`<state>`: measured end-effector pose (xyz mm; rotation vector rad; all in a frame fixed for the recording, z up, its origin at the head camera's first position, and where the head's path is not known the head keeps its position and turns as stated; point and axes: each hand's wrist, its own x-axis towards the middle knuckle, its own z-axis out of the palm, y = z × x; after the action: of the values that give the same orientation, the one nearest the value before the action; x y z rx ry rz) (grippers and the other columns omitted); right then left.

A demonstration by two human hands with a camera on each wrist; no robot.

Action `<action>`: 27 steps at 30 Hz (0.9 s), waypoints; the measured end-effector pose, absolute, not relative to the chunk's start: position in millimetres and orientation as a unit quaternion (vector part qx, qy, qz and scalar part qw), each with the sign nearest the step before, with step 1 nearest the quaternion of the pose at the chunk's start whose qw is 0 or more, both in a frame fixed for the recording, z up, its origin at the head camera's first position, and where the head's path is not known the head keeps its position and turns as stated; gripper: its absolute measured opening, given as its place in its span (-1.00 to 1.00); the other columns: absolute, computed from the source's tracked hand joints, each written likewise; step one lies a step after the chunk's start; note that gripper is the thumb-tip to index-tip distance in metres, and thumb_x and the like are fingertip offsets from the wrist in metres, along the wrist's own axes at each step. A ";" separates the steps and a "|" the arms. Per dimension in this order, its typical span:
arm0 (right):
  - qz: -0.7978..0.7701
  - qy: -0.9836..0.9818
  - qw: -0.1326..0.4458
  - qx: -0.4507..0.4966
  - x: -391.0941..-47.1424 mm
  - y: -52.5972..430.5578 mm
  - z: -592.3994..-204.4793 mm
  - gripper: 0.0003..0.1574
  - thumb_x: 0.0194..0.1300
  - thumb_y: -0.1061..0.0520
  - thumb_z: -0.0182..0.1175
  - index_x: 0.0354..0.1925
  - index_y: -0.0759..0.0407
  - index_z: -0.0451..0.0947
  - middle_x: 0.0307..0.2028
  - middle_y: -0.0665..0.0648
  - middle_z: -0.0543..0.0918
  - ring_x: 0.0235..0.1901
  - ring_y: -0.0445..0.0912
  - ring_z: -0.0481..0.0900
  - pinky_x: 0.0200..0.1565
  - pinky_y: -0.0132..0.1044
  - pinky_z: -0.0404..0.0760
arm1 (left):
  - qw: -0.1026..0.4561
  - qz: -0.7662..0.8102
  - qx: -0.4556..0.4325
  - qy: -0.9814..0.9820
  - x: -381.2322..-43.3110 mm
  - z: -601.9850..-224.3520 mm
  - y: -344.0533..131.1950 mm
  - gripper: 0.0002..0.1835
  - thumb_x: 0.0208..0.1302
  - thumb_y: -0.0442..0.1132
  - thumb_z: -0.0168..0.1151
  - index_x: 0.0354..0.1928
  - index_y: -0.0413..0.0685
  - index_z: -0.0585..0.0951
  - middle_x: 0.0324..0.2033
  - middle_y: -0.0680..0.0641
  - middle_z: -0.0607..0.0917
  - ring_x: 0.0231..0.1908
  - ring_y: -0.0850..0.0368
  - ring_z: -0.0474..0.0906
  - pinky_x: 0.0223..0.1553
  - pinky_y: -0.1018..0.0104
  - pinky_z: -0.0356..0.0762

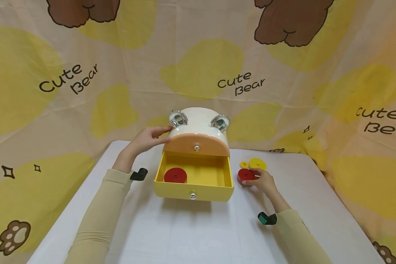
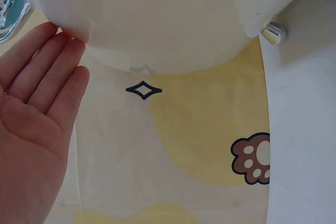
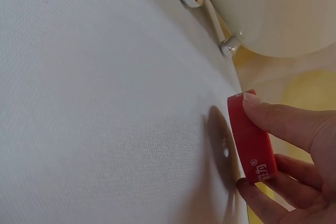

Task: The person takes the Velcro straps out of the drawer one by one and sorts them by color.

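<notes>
Plainly pinching a red roll (image 1: pixel 245 176) in the right hand (image 1: pixel 264 182), beside yellow discs (image 1: pixel 259 164), touching the cabinet (image 1: pixel 198 123) with a straight-fingered left hand (image 1: pixel 146 140), around a jutting yellow drawer (image 1: pixel 173 190).

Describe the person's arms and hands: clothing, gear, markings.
Left hand and right hand are bare, no gloves or rings visible. Left sleeve and right sleeve are long, plain beige. The left wrist camera looks small and black; the right wrist camera is black with a green face. No cables visible.
</notes>
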<state>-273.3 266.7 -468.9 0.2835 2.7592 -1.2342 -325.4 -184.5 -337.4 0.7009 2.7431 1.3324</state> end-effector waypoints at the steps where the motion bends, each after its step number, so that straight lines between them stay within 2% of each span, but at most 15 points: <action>1: -0.406 0.908 0.050 0.093 -273.6 266.8 -470.0 -0.04 -0.03 -0.08 0.48 0.29 0.17 0.35 0.20 0.35 0.44 0.15 0.20 0.40 0.16 0.05 0.48 | 0.005 0.427 0.223 0.876 -325.7 -337.9 -184.6 -0.34 0.13 0.20 0.28 0.29 0.26 0.44 0.28 0.04 0.46 0.34 -0.05 0.29 0.29 -0.09 0.29; 14: -0.386 0.917 0.014 0.102 -277.2 266.9 -481.0 -0.06 -0.03 -0.07 0.48 0.26 0.21 0.38 0.16 0.36 0.50 0.15 0.21 0.41 0.19 0.11 0.42 | 0.008 0.427 0.225 0.876 -325.4 -338.8 -184.9 -0.34 0.14 0.19 0.28 0.30 0.23 0.44 0.29 0.03 0.45 0.34 -0.05 0.28 0.29 -0.09 0.29; 20: -0.395 0.913 0.006 0.104 -279.3 265.7 -483.9 -0.01 -0.04 -0.09 0.49 0.29 0.22 0.35 0.21 0.32 0.48 0.19 0.19 0.39 0.25 0.11 0.36 | 0.012 0.433 0.227 0.872 -324.9 -338.3 -184.4 -0.33 0.14 0.18 0.28 0.30 0.23 0.43 0.30 0.01 0.44 0.35 -0.07 0.27 0.29 -0.13 0.28; 27: -0.391 0.914 0.007 0.110 -280.8 262.2 -484.1 -0.03 -0.02 -0.07 0.48 0.29 0.21 0.35 0.24 0.32 0.44 0.21 0.22 0.35 0.26 0.10 0.36 | 0.008 0.434 0.218 0.874 -325.6 -338.3 -183.6 -0.34 0.12 0.20 0.29 0.29 0.27 0.44 0.28 0.04 0.45 0.34 -0.04 0.29 0.26 -0.13 0.32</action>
<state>-280.8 262.2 -484.1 0.3428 2.8579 -1.2240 -325.6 -183.6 -338.3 0.6827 2.7318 1.3552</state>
